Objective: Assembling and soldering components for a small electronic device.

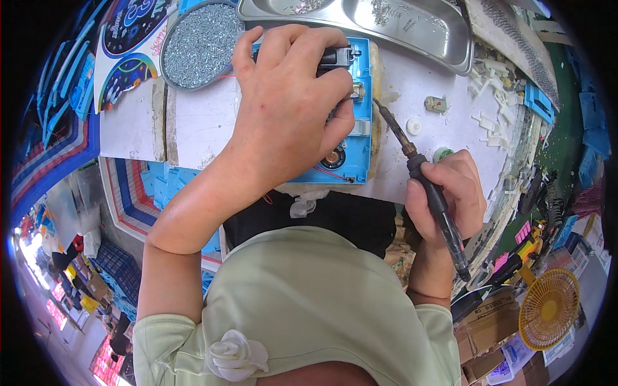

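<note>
A blue plastic housing (364,145) lies open on the white worktop, with small parts and thin red wires inside it. Over it arches my left hand (290,96), fingers bent around a black part (335,59) at the housing's far end; the palm hides much of the inside. A round speaker (335,156) shows near the housing's near edge. In my right hand (460,193) is a soldering iron (432,193), gripped by its black handle like a pen. Its tip points up and left, close to the housing's right edge, beside a small metal piece (358,92).
Beyond my left hand stands a round tray (165,64) full of screws. A steel divided tray (460,55) with springs is at the back. Right of the iron lie a small motor (435,103), a white disc (413,126) and several white plastic pieces (492,128).
</note>
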Tool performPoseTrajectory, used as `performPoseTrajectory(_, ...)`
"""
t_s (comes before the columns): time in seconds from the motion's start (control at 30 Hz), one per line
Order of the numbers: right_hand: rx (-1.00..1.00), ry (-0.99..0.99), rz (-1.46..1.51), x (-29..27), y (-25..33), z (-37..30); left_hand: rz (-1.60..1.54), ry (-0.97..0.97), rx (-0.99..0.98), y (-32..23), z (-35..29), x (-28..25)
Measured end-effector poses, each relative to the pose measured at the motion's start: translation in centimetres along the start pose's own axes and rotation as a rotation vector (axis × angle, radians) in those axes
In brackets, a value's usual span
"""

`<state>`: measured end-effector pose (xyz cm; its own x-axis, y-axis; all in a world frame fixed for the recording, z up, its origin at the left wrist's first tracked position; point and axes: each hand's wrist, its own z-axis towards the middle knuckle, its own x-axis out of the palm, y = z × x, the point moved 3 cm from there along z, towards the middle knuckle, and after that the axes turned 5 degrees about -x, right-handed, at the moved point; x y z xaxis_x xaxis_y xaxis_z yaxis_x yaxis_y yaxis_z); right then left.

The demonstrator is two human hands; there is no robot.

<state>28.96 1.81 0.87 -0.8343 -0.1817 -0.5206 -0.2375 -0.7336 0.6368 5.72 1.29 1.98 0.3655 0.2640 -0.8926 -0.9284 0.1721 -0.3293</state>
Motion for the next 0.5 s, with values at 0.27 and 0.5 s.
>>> performPoseTrajectory(0.27, 0.051, -0.049, 0.028, -0.5, 0.5, 0.3, 0.027, -0.095, 0.012, 4.9, -1.4, -3.5)
performPoseTrajectory(0.5, 0.023, -0.094, 0.084, -0.1, 0.2, 0.5, 0.017, 0.036, 0.077, 5.9, -2.4, -5.1)
